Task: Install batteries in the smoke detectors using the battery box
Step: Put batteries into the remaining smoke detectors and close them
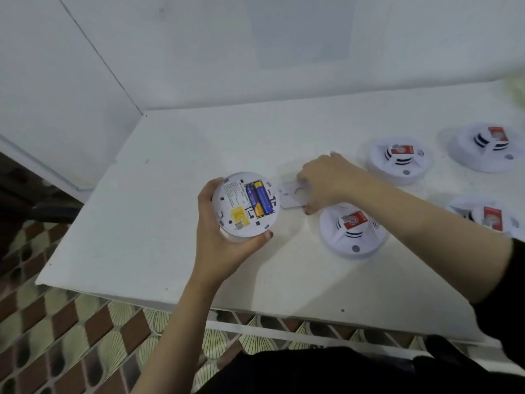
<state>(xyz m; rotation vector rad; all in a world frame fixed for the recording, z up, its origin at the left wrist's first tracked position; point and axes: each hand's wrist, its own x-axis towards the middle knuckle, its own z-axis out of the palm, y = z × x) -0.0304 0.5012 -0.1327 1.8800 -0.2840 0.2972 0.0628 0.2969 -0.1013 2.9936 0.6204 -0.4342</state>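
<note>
White all over, the table (159, 211) fills most of the view, and its left corner at the back meets the white walls. The left hand (224, 245) holds a round smoke detector (244, 206) upside down, above the middle of the table toward the left edge. Its fingers curl around the rim and grip it. Two batteries (260, 199), blue and gold, sit side by side in the open slot on its back, next to a yellow sticker (240, 218). The right hand (324, 180) is just beside it, and its fingers pinch a small white cover plate (291, 196) that lies on the table. Four more detectors rest face up toward the right edge of the table, each with a red tag. One (352, 230) is right by the right hand, one (400, 159) sits farther back, one (487, 145) is near the back right, and one (488, 218) is partly hidden by the right arm.
</note>
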